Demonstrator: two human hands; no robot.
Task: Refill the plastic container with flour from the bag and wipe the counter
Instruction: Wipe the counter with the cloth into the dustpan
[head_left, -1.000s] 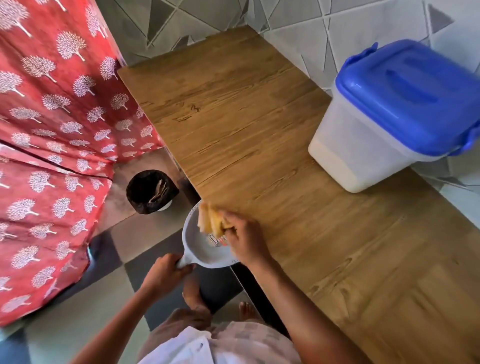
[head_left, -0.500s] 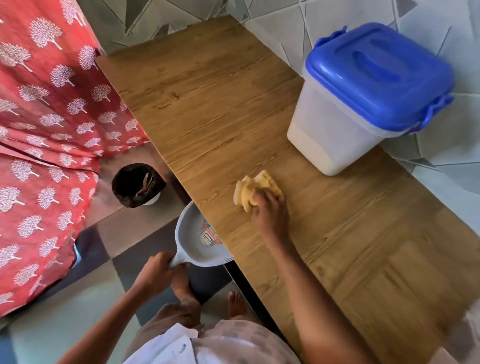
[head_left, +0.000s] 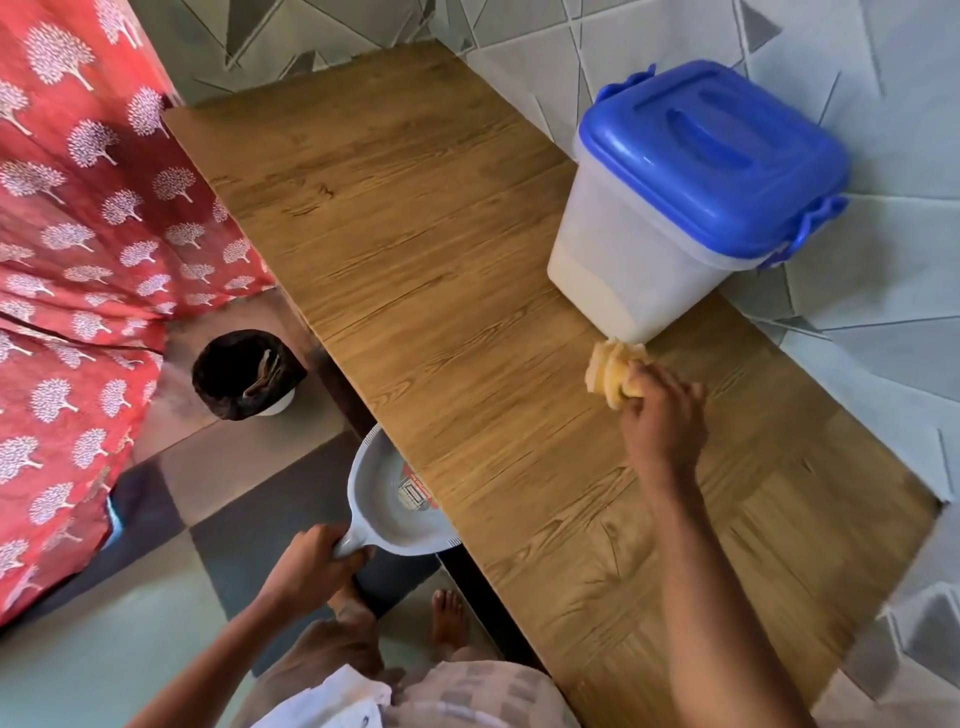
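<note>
Plastic container (head_left: 670, 228) with blue lid (head_left: 711, 156) stood on the wooden bench (head_left: 441, 260); beside its base the right hand (head_left: 662, 410) clutched a yellow sponge (head_left: 610, 374), the left hand (head_left: 311, 561) gripped a grey dustpan (head_left: 389, 509).

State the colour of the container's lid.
Blue; the lid shows clearly in the head view.

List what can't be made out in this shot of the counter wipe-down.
- Head view, dustpan: one edge is tucked under the counter edge; its label is too small to read.
- Yellow cloth: partly covered by the right hand gripping it, and motion-blurred.
- Plastic container: the blue lid hides the inside.
- Flour bag: not in view.
</note>
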